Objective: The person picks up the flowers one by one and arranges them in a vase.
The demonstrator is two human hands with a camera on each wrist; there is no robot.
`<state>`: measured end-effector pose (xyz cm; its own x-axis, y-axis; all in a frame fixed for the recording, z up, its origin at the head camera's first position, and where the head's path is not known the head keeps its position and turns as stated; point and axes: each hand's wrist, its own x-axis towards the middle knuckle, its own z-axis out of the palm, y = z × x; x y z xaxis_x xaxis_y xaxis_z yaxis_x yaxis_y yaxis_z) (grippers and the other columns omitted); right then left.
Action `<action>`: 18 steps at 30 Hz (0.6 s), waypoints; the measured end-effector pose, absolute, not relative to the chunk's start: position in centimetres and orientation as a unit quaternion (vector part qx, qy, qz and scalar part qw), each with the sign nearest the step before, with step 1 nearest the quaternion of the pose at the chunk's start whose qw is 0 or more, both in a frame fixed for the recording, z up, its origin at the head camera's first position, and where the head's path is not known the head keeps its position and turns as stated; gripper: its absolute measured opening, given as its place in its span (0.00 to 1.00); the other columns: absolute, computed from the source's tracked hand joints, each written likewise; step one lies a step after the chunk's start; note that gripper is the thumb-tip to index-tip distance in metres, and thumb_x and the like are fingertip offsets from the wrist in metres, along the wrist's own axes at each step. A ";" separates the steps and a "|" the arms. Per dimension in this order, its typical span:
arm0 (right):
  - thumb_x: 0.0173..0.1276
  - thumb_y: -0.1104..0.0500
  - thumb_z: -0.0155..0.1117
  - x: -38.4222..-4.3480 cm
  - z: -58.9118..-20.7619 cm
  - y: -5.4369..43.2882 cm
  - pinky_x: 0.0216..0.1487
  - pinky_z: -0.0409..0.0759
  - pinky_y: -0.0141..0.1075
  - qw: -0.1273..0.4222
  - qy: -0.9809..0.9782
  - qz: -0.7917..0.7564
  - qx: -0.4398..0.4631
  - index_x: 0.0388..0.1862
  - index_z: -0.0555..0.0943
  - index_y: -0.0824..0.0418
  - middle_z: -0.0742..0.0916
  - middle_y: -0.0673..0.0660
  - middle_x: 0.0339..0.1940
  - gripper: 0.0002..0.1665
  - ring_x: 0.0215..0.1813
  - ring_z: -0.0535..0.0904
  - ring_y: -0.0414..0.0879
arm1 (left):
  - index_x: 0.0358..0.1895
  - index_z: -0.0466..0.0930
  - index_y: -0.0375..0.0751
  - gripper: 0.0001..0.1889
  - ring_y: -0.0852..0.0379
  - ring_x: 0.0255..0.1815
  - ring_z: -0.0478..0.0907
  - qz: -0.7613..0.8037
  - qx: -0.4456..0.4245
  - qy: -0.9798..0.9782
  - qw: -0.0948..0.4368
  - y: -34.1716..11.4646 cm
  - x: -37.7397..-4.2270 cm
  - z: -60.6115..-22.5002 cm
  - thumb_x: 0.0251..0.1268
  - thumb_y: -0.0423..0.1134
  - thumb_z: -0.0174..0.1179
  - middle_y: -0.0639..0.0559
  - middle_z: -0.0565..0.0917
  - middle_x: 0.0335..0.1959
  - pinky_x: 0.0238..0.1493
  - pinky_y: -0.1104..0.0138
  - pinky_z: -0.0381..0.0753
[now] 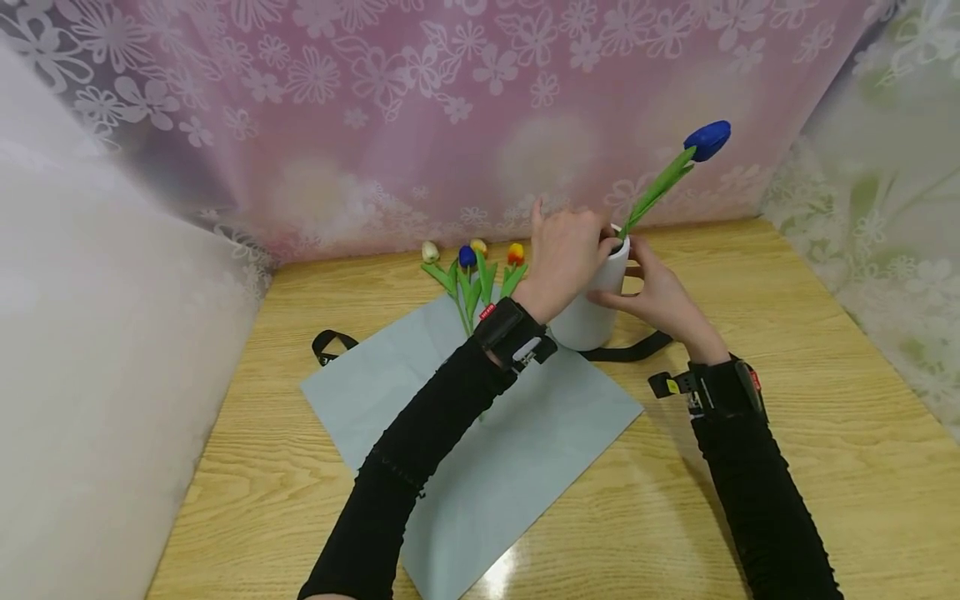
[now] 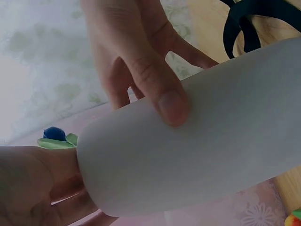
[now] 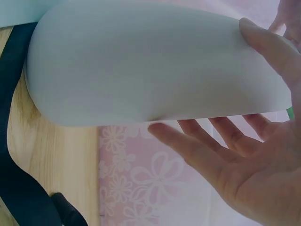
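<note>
A white vase (image 1: pixel 588 317) stands upright on the table, overlapping the right corner of a grey-blue sheet. One blue tulip (image 1: pixel 707 140) rises from its mouth and leans right. My right hand (image 1: pixel 660 292) holds the vase's right side, thumb in front and fingers behind, spread along its wall in the right wrist view. At the mouth, my left hand (image 1: pixel 566 250) grips the rim with bent fingers, close beside the tulip's stem; part of its fingertips is hidden. In the left wrist view the tulip's head (image 2: pixel 55 133) shows past the rim.
The grey-blue sheet (image 1: pixel 480 492) lies flat across the table (image 1: pixel 262 467). Several tulips lie over its far edge: a white one (image 1: pixel 430 252), a blue one (image 1: pixel 467 257) and an orange-red one (image 1: pixel 516 253) among them. A black strap (image 1: pixel 633 348) runs behind the vase. A floral curtain (image 1: pixel 420 125) backs the table.
</note>
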<state>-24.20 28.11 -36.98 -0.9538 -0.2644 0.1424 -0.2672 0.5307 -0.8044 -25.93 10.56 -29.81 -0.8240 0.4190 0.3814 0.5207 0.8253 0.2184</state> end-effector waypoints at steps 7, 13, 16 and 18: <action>0.68 0.54 0.73 -23.8 -36.5 27.9 0.61 0.73 0.68 0.013 -0.876 0.466 0.126 0.84 0.49 0.46 0.64 0.66 0.77 0.55 0.74 0.64 0.72 | 0.50 0.88 0.55 0.13 0.59 0.43 0.84 -0.161 -0.252 -0.937 0.180 9.3 -26.0 -29.1 0.77 0.53 0.56 0.60 0.89 0.40 0.76 0.50 0.59; 0.67 0.50 0.74 -23.9 -36.6 27.7 0.64 0.68 0.72 0.023 -0.885 0.451 0.110 0.83 0.50 0.49 0.66 0.67 0.76 0.56 0.74 0.65 0.71 | 0.51 0.88 0.49 0.14 0.59 0.27 0.79 -0.233 -0.255 -0.911 0.224 6.2 -25.9 -28.0 0.78 0.50 0.57 0.56 0.90 0.43 0.30 0.73 0.71; 0.66 0.50 0.74 -23.9 -36.5 27.6 0.65 0.66 0.73 0.022 -0.885 0.452 0.108 0.84 0.50 0.48 0.66 0.66 0.77 0.56 0.74 0.64 0.70 | 0.52 0.87 0.49 0.13 0.59 0.26 0.78 -0.291 -0.247 -0.893 0.237 4.8 -25.6 -28.1 0.78 0.48 0.56 0.55 0.89 0.46 0.23 0.71 0.64; 0.66 0.50 0.75 -24.0 -36.5 27.6 0.64 0.65 0.74 0.020 -0.885 0.452 0.108 0.84 0.49 0.48 0.66 0.66 0.77 0.57 0.74 0.64 0.70 | 0.53 0.86 0.49 0.13 0.59 0.30 0.80 -0.325 -0.242 -0.880 0.249 3.9 -25.5 -28.6 0.79 0.47 0.56 0.55 0.89 0.46 0.24 0.71 0.65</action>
<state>-23.96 27.64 -36.47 -0.9760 -0.1719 0.1333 -0.2088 0.5678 -0.7962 -25.53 3.91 -28.57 -0.7592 0.2640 0.5950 0.5874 0.6716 0.4516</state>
